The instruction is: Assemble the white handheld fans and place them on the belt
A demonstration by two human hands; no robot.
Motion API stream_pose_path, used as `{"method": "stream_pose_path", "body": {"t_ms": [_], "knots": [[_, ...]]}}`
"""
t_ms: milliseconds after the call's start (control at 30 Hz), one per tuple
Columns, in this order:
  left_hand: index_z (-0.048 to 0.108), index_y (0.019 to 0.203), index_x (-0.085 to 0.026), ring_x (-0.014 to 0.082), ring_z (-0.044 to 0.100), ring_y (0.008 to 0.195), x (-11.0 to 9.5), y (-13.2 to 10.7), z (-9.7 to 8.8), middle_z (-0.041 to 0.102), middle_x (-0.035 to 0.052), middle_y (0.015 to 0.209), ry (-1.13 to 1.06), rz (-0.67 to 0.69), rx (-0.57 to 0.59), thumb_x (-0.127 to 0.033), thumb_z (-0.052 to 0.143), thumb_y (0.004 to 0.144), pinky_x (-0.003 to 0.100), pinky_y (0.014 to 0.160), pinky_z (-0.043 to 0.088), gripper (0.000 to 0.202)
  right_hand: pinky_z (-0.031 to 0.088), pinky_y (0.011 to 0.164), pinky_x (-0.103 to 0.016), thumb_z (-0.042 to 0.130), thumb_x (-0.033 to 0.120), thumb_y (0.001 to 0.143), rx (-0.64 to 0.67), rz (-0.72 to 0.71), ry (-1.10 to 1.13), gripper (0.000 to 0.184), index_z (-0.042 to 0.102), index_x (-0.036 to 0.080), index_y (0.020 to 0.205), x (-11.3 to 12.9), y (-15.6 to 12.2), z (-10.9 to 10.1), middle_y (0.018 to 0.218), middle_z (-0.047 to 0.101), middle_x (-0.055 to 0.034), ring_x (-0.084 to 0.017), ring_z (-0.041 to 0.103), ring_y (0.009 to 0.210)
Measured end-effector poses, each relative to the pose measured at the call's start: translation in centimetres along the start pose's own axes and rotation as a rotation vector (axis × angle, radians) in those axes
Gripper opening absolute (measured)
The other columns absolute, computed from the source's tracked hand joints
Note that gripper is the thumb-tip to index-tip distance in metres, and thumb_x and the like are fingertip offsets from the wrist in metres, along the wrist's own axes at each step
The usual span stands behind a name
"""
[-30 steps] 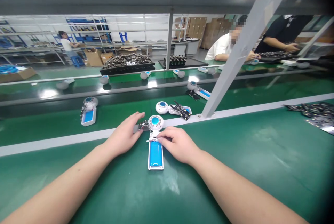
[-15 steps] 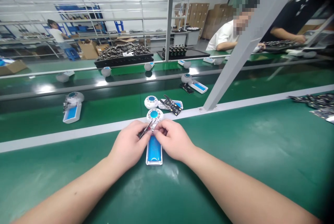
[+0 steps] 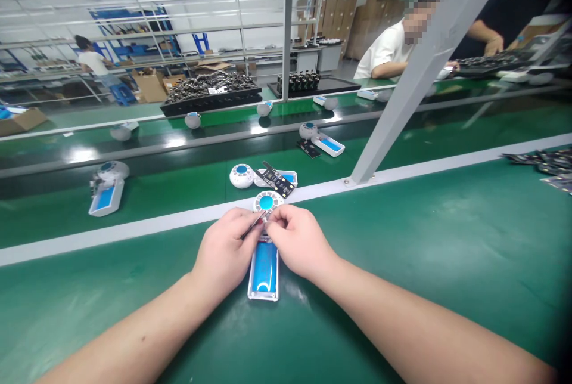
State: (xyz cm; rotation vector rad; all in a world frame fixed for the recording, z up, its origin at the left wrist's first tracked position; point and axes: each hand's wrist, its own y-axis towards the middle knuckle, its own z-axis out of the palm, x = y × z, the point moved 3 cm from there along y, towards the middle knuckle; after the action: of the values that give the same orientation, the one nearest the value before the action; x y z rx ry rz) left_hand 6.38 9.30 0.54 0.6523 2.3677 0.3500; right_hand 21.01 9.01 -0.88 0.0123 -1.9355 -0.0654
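Note:
In front of me on the green bench lies an opened white handheld fan-like unit [image 3: 251, 279] with a round, vented head [image 3: 267, 201] and a blue cell [image 3: 264, 268] in its handle. My left hand [image 3: 226, 247] is closed at its neck, pinching a thin dark circuit board [image 3: 254, 225] seen edge-on. From the other side my right hand [image 3: 301, 241] is closed too, thumb and fingertips together at the neck by the board. What those fingertips hold is too small and covered to make out. A bit of red shows between the hands.
Just beyond the bench's pale rail, a similar unit [image 3: 242, 176] carries a loose circuit board [image 3: 277, 180]. More units [image 3: 106, 196] lie on the green belt. A slanted metal post [image 3: 402, 92] stands at right, near piled boards [image 3: 549, 161]. Co-workers [image 3: 386, 53] sit across the line.
Units on the near belt have shifted left, those on the far belt right. My hands stay at the unit's neck; the board in my left hand has tilted slightly.

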Motion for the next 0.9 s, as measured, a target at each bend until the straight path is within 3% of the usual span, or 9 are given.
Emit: {"method": "stream_pose_path", "body": {"t_ms": [167,300,433,567,733,833,900], "knots": [[0.072,0.104,-0.024,0.0174,0.067,0.093,0.04,-0.18,0.00,0.072,0.0036,0.102,0.035,0.067,-0.009,-0.024,0.052,0.092,0.030,0.084,0.055,0.023,0.041,0.054,-0.024,0.053,0.015,0.072,0.036,-0.018,0.029,0.011,0.057,0.019,0.063,-0.10,-0.08,0.03,0.062,0.060,0.0019,-0.013,0.053,0.057],[0.071,0.109,-0.024,0.0182,0.068,0.097,-0.02,-0.42,0.09,0.073,0.0036,0.108,0.048,0.095,-0.019,-0.023,0.052,0.093,0.032,0.088,0.055,0.024,0.041,0.055,-0.024,0.056,0.017,0.074,-0.051,-0.053,-0.050,0.011,0.056,0.019,0.063,-0.15,-0.47,-0.02,0.065,0.059,0.0016,-0.014,0.054,0.060],[0.072,0.102,-0.022,0.0169,0.068,0.088,0.08,-0.53,0.02,0.074,0.0031,0.098,0.025,0.084,-0.022,-0.022,0.053,0.092,0.029,0.081,0.055,0.022,0.045,0.063,-0.026,0.059,0.015,0.076,-0.127,-0.188,-0.079,0.011,0.062,0.020,0.066,0.11,-0.86,-0.05,0.072,0.062,0.0003,-0.014,0.058,0.067],[0.071,0.089,-0.021,0.0157,0.067,0.078,0.33,-0.38,-0.23,0.072,0.0025,0.086,0.003,0.084,-0.003,-0.022,0.050,0.092,0.028,0.072,0.054,0.021,0.047,0.063,-0.026,0.062,0.017,0.077,-0.133,-0.211,-0.030,0.011,0.067,0.020,0.067,0.00,-0.95,-0.02,0.072,0.064,-0.0003,-0.014,0.059,0.066],[0.072,0.091,-0.021,0.0174,0.067,0.083,-0.06,-0.39,-0.19,0.072,0.0047,0.091,-0.027,0.126,0.036,-0.023,0.047,0.093,0.030,0.078,0.054,0.025,0.047,0.063,-0.025,0.061,0.017,0.077,-0.122,-0.197,-0.010,0.012,0.067,0.019,0.067,-0.37,-0.88,0.07,0.070,0.065,-0.0005,-0.014,0.060,0.066],[0.073,0.091,-0.022,0.0180,0.066,0.085,-0.23,-0.22,-0.02,0.073,0.0046,0.092,-0.124,0.041,0.068,-0.023,0.049,0.091,0.032,0.080,0.053,0.024,0.047,0.063,-0.025,0.061,0.018,0.079,-0.096,-0.205,-0.003,0.011,0.068,0.019,0.070,-0.51,-0.61,0.19,0.072,0.066,-0.0004,-0.014,0.060,0.067],[0.074,0.092,-0.022,0.0186,0.067,0.085,0.61,0.35,-0.41,0.074,0.0033,0.091,-0.250,-0.126,0.053,-0.023,0.056,0.086,0.032,0.080,0.054,0.019,0.048,0.066,-0.026,0.062,0.021,0.079,-0.083,-0.210,0.010,0.008,0.069,0.020,0.075,-0.60,-0.32,0.18,0.076,0.067,-0.0010,-0.015,0.061,0.070]]}}
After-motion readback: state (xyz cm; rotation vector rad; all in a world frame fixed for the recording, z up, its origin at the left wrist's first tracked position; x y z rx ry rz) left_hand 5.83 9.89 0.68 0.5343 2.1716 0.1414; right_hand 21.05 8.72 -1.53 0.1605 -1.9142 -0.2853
